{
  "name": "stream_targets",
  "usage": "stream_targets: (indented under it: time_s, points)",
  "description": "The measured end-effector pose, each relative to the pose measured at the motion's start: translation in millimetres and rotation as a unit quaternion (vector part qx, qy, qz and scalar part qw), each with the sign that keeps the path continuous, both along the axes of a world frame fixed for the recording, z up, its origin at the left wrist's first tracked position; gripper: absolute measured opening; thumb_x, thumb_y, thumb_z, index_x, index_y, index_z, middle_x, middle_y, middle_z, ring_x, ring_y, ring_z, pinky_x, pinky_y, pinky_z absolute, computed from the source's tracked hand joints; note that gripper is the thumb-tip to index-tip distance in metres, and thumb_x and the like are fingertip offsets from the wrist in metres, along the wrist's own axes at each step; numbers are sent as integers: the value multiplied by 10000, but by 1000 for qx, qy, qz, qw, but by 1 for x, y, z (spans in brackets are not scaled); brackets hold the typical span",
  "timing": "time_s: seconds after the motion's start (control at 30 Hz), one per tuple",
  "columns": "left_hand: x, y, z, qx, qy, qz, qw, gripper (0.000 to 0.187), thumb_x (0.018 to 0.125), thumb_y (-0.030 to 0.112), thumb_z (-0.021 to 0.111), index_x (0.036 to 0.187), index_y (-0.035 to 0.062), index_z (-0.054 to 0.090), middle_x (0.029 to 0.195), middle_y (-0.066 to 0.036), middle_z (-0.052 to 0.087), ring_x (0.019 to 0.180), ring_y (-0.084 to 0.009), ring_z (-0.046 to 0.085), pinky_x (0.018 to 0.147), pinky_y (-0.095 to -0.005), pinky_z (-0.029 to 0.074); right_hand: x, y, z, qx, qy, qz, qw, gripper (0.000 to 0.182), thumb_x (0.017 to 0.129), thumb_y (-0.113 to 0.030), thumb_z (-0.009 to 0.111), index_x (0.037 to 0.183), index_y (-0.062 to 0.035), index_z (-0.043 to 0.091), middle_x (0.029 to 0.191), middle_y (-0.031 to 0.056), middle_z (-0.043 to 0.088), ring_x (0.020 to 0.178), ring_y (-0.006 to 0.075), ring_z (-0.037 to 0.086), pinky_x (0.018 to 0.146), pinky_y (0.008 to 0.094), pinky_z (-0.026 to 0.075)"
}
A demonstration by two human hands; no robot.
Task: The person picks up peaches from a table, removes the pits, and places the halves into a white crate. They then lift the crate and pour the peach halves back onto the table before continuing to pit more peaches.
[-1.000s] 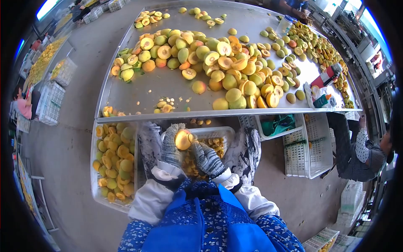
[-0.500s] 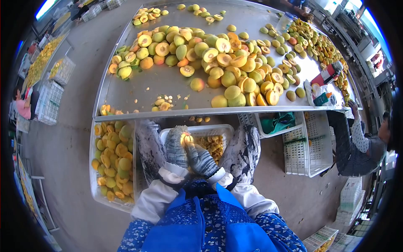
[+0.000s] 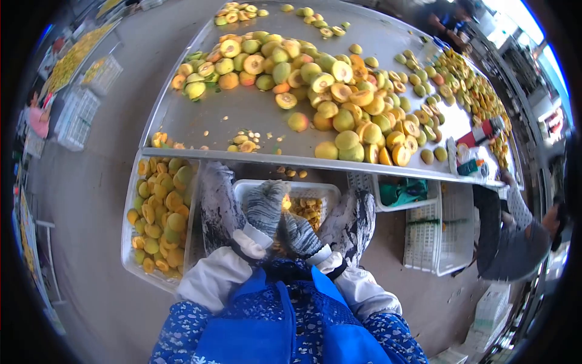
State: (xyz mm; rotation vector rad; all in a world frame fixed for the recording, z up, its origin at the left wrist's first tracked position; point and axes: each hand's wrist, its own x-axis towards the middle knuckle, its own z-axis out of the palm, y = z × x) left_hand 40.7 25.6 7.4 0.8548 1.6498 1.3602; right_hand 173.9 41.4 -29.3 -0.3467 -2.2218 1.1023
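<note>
Over a white tub (image 3: 330, 189) between the knees, my left hand (image 3: 265, 205), in a grey knitted glove, is closed around a piece of yellow peach (image 3: 286, 202). Only a small bright part of that fruit shows past the fingers. Just right of it and lower, my right hand (image 3: 300, 235), gloved alike, has its fingers drawn together and pointing up toward the fruit. What my right hand holds, if anything, is hidden. Orange-brown fruit pieces (image 3: 308, 209) lie in the tub beneath.
Ahead stands a metal table (image 3: 242, 106) bearing a heap of whole and halved peaches (image 3: 327, 109). A full peach crate (image 3: 193, 227) sits at left. At right are a green cloth (image 3: 403, 191), a white crate (image 3: 454, 236), a red bottle (image 3: 482, 131) and a seated person (image 3: 515, 242).
My hands have parted a little, and the peach piece is less exposed and further right in view. The camera view has tilted and shifted, and a person at the far right has leaned.
</note>
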Motion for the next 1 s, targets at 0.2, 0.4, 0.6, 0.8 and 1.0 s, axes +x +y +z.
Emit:
stream_targets:
  time_s: [0.2,0.4,0.6,0.8,1.0]
  points:
    - [3,2,-6,42,10,44,998,211,813,237,566,836,34,616,728,-117,626,666,-215,593,645,-341,470,15,19,2,222,-31,51,973,505,716,-5,570,1175,111,396,908,225,545,730,396,558,596,448,464]
    - [-5,0,27,-15,99,92,991,304,806,333,587,830,33,630,767,-142,642,741,-283,617,696,-374,478,-3,24,-10,-200,-129,14,971,338,828,-261,563,1075,-39,505,805,111,551,698,267,554,609,369,449]
    - [-5,-6,34,-45,99,177,978,228,817,270,571,846,50,624,811,-109,644,769,-246,625,717,-344,492,-15,12,10,-533,-35,10,845,347,836,-317,552,1056,-52,509,772,90,547,653,243,543,572,350,437]
    - [-7,-11,41,136,276,161,938,92,783,111,606,829,32,598,765,-87,630,747,-197,626,652,-311,515,-11,7,22,-693,22,84,716,363,844,-373,540,1036,-65,513,740,70,543,609,218,532,534,330,424]
    - [-11,-7,17,182,-145,13,972,162,796,184,608,824,27,633,738,-55,646,700,-142,599,676,-285,489,2,30,40,-808,-46,285,513,387,852,-428,528,1017,-79,518,707,49,538,565,193,521,497,311,412]
